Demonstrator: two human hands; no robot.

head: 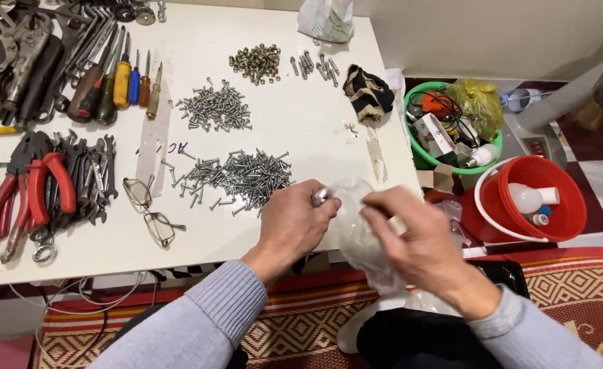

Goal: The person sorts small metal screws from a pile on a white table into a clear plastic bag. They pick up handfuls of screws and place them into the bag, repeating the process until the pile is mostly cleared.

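Note:
My left hand (pixel 293 224) pinches a small silver screw (pixel 320 197) at the mouth of a clear plastic bag (pixel 353 225). The bag's other side is gripped by my right hand (pixel 421 242), over the front right edge of a white table (pixel 294 130). Just left of my hands lies a large pile of silver screws (pixel 240 176). A smaller screw pile (pixel 214 107) sits behind it. Further back are brass nuts (pixel 255 63) and a few bolts (pixel 313 66).
Eyeglasses (pixel 149 208) lie at the front. Red-handled pliers (pixel 31 191), wrenches (pixel 93 171) and screwdrivers (pixel 120 82) fill the table's left side. A dark cloth (pixel 368 93) lies at the right edge. On the floor stand a green basket (pixel 421 156) and a red bucket (pixel 561 212).

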